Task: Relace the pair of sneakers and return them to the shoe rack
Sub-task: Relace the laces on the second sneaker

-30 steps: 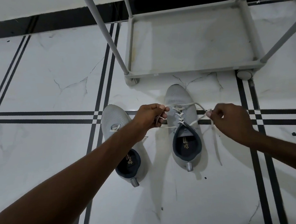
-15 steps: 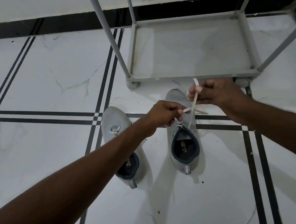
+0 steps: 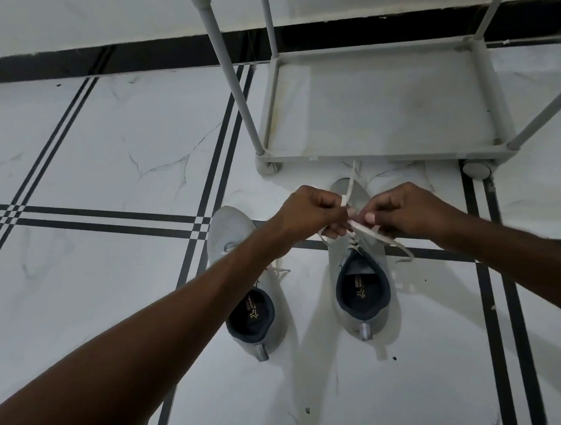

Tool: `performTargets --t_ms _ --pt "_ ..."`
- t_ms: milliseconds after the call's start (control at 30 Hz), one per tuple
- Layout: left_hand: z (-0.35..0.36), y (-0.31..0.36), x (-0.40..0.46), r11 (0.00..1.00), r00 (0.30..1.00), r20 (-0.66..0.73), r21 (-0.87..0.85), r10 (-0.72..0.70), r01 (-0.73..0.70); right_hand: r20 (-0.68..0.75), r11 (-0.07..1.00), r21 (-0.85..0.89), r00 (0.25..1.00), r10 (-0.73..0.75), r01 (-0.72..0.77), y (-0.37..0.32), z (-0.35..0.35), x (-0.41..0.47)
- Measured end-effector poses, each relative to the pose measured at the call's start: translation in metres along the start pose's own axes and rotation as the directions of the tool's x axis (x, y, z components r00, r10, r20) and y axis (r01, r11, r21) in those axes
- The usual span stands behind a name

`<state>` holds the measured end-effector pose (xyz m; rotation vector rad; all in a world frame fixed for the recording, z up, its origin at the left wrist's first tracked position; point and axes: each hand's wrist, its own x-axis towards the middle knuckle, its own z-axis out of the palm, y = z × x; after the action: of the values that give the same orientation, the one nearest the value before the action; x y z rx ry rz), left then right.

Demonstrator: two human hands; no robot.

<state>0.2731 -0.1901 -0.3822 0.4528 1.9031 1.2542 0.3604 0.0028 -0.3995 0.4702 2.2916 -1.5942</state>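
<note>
Two grey sneakers stand side by side on the floor, toes toward the shoe rack (image 3: 381, 152). The right sneaker (image 3: 361, 293) has a white lace (image 3: 350, 187) threaded up its front. Both my hands meet just above its tongue. My left hand (image 3: 309, 215) pinches one lace end, which sticks up toward the rack. My right hand (image 3: 405, 212) pinches the other end, which trails off to the right. The left sneaker (image 3: 241, 281) lies under my left forearm, its lace loosely in place.
The grey shoe rack's bottom shelf is bare, with thin upright poles (image 3: 229, 73) rising from its corners. White marble floor (image 3: 85, 153) with black stripes spreads to the left. A black skirting runs along the wall behind.
My hands were pulling the lace ends apart to both sides; then my right hand swung up over the toe, and now both hands have come together above the tongue.
</note>
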Motion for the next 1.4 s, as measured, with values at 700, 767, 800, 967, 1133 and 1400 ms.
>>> performTargets --t_ms 700,767,800,967,1133,1400 --pt "-0.005 -0.03 -0.014 0.988 0.881 -0.456 -0.14 -0.126 0.068 -0.341 0.854 -0.502 0.876 -0.34 0.136 0.017 -0.018 0.011" --pt "-0.017 -0.052 -0.022 0.953 0.834 -0.461 -0.181 -0.301 0.244 -0.358 0.778 -0.628 0.886 -0.295 0.005 0.038 -0.032 0.006" --pt "-0.023 -0.063 -0.027 0.921 0.8 -0.458 -0.183 -0.388 0.343 -0.334 0.72 -0.693 0.902 -0.274 -0.038 0.048 -0.038 0.002" --pt "-0.019 -0.079 -0.023 0.892 0.802 -0.394 -0.147 -0.448 0.427 -0.185 0.583 -0.811 0.965 -0.188 -0.042 0.082 -0.025 -0.011" --pt "-0.018 -0.075 -0.01 0.918 0.836 -0.379 -0.188 -0.396 0.35 -0.218 0.984 0.171 0.972 0.088 -0.051 0.04 -0.03 -0.01" --pt "-0.027 -0.072 -0.005 0.896 0.803 -0.409 -0.291 -0.434 0.336 -0.295 0.794 -0.596 0.886 -0.357 0.122 0.03 -0.041 0.0"
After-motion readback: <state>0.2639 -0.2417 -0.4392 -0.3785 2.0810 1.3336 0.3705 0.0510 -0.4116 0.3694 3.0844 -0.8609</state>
